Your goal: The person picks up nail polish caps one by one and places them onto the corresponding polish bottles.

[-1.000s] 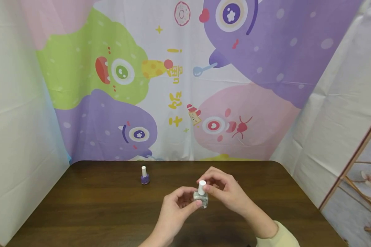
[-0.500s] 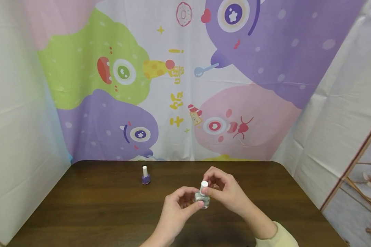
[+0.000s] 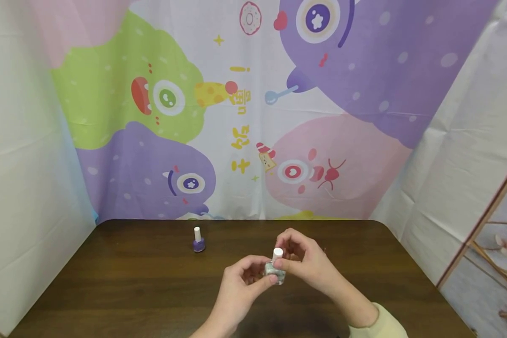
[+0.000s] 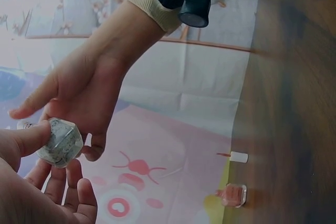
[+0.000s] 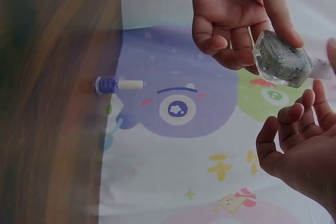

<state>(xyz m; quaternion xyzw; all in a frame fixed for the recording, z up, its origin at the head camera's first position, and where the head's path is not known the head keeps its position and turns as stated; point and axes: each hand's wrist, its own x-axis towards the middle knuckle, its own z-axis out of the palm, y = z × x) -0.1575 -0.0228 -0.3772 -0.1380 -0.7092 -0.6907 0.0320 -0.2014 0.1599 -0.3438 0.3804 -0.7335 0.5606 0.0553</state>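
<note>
The left hand [image 3: 238, 285] clamps its fingers [image 4: 73, 177] on a glittery bottle [image 5: 283, 61] — the right hand [image 3: 314, 264] pinches its white cap [image 3: 278, 254].

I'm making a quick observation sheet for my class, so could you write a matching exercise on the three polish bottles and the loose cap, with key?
Things:
1. Purple bottle
2. Glittery bottle
3. Pink bottle
4. Loose cap

States:
A. Standing uncapped
B. Gripped by the left hand
C. Red brush showing
D. Standing with white cap on

Pairs: 1-D, 2-B, 3-A, 4-C
</note>
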